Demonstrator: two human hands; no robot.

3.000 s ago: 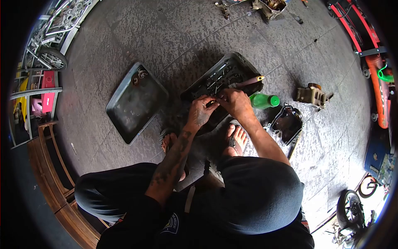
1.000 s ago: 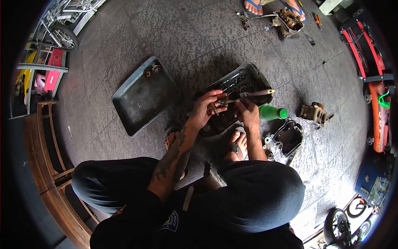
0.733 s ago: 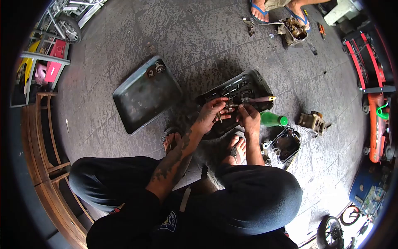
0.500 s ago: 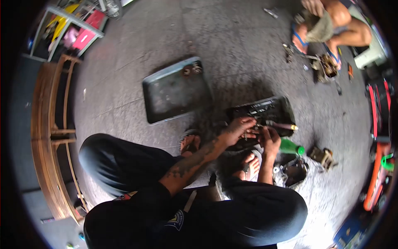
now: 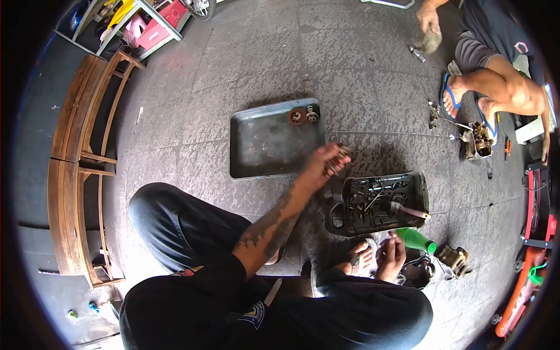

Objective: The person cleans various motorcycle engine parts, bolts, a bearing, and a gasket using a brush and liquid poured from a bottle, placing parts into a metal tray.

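Observation:
My left hand (image 5: pixel 324 165), on the tattooed arm, is closed around a small ridged metal part (image 5: pixel 337 160) whose exact kind is unclear. It hovers between a grey tray (image 5: pixel 271 146) and a black tray (image 5: pixel 420 182). Inside the grey tray are a brown gear (image 5: pixel 297 116) and a stacked metal gear piece (image 5: pixel 312 113). The black tray has several small metal parts and a brush (image 5: pixel 414 212) in it. Below that tray, my right hand (image 5: pixel 391 259) has its fingers curled together beside a green bottle (image 5: pixel 415 240). What it pinches, if anything, is too small to name.
Dirty metal castings (image 5: pixel 454 260) lie right of my foot. At the upper right another person's hand (image 5: pixel 429 20) holds a rag-like lump, with an engine part (image 5: pixel 478 141) by their feet. A wooden bench (image 5: pixel 64 175) stands left, and a red floor jack (image 5: pixel 522 291) right.
My hands have moved apart: the left went up and left with the metal part, the right drew back toward me. The view has shifted. The other person's hand swung away from their feet.

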